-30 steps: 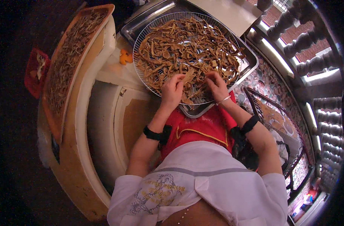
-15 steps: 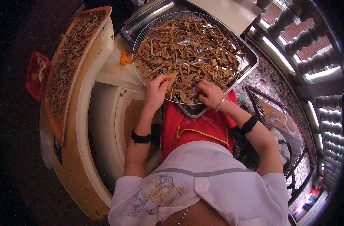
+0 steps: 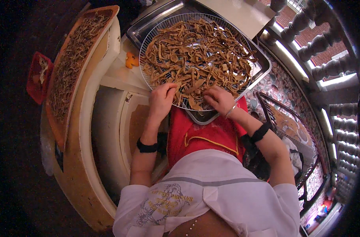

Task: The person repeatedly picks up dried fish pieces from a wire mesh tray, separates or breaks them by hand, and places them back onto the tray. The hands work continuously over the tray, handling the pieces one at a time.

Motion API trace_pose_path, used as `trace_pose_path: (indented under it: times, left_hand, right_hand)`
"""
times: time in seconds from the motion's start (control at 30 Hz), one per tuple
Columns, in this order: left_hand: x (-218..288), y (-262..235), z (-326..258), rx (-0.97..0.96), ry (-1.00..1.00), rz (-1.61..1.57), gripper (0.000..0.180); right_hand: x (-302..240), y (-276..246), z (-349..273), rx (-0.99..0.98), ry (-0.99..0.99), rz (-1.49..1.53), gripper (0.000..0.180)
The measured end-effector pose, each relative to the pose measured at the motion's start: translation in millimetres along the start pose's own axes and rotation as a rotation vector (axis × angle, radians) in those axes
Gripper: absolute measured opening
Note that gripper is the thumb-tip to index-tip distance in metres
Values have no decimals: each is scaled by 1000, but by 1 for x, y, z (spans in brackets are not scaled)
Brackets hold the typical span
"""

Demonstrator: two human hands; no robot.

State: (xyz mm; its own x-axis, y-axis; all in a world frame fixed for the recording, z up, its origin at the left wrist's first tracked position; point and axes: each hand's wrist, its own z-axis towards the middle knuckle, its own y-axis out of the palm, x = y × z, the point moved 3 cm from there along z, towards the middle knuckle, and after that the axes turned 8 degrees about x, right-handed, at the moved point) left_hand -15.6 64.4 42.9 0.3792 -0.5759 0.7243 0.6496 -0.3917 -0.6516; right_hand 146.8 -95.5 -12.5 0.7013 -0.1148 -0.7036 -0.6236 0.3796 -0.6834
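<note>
A round wire rack (image 3: 145, 76) is covered with curled, dried brown food strips (image 3: 188, 47), whose exact kind I cannot tell. It rests over a rectangular metal tray (image 3: 263, 65). At the rack's near left edge my left hand (image 3: 162, 101) is closed, thumb and forefinger pinching at a strip. My right hand (image 3: 220, 101) has its fingers curled down among the strips at the near right edge; its fingertips are partly hidden, so what they grip is unclear. Between both hands, several strips lie close to the rim.
To the left, a long orange tray (image 3: 113, 15) of thin dried shreds lies on a curved wooden ledge (image 3: 75, 170), beside a red basket (image 3: 37, 81). A small orange object (image 3: 132, 60) sits left of the rack. A balustrade (image 3: 326, 69) and a dark-framed rack (image 3: 290, 122) stand right.
Both hands stay at the near edge of the rack. My right hand has shifted slightly left and down, and a few strips near the fingers lie a little differently.
</note>
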Motion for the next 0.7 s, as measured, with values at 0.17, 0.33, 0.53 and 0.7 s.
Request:
trace_pose_path:
  times: [0.17, 0.33, 0.53, 0.7]
  left_hand:
    - [17, -9, -5, -85, -132, -117, 17]
    - [22, 3, -14, -255, -1, 144, 19]
    - [24, 16, -23, -219, 136, 368, 20]
    - [24, 9, -18, -206, 76, 223, 21]
  right_hand:
    - [8, -2, 1, 126, 187, 116, 25]
    - [11, 2, 0, 171, 165, 134, 25]
    - [1, 1, 0, 77, 79, -60, 23]
    - [-1, 1, 1, 62, 109, -91, 23]
